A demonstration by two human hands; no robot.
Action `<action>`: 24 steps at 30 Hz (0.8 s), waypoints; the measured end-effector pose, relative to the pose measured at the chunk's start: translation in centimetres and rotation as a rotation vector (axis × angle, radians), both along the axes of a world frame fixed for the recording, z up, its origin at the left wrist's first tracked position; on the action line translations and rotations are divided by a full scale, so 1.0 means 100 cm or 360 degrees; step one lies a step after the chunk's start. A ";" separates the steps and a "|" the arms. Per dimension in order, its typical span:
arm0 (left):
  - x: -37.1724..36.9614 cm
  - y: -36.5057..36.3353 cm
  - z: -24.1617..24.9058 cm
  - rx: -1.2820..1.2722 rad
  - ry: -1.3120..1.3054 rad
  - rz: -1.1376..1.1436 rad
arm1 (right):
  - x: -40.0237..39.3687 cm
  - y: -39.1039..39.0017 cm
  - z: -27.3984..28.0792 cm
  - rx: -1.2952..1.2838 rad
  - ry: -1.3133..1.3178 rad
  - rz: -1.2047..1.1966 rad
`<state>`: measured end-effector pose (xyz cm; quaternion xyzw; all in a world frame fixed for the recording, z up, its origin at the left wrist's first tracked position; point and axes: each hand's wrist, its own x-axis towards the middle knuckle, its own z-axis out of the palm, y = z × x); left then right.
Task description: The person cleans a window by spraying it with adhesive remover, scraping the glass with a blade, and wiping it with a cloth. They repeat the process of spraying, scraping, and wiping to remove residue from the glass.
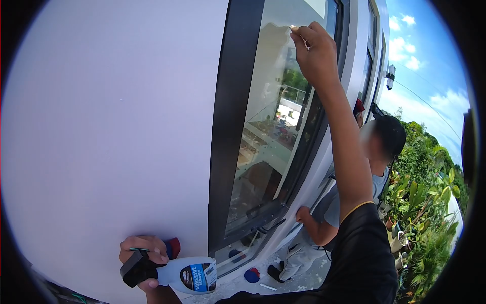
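Note:
My right hand point(318, 55) is raised to the upper part of a dark-framed window pane point(271, 66), thumb and fingers pinched at the glass. A small pale bit shows at its fingertips; I cannot tell what it is. From there a wavy edge runs left across the glass. Low by the white wall, my left hand point(144, 247) is closed around a spray bottle point(174, 273) with a black trigger head and a blue adhesive remover label. The bottle lies tilted on its side in this view. A red and blue cloth point(173, 247) sticks out beside that hand, and a thin green strip shows across its fingers.
A co-worker point(390, 139) in a dark cap crouches close on the right, one hand by the window frame. On the floor are a red and blue bundle point(251, 275) and a small white strip point(268, 287). Potted plants point(397, 240) line the right side.

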<state>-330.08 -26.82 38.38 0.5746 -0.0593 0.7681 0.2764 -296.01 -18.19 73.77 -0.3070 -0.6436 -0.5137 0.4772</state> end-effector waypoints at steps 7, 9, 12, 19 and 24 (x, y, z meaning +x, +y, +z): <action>0.001 0.000 0.001 0.0011 0.0015 -0.0017 | 0.003 0.003 0.002 0.0038 0.0002 0.0014; 0.001 0.001 0.002 0.0033 0.0028 -0.0001 | 0.003 0.002 0.001 0.0035 0.0000 0.0013; -0.001 0.000 0.000 0.0022 0.0015 -0.0020 | -0.001 0.005 0.002 0.0055 -0.0022 0.0025; 0.000 0.001 -0.003 0.0029 0.0005 -0.0010 | -0.001 0.003 0.001 0.0047 -0.0006 -0.0010; -0.003 0.004 -0.002 0.0075 0.0047 -0.0015 | 0.001 0.004 -0.003 0.0035 -0.0003 0.0011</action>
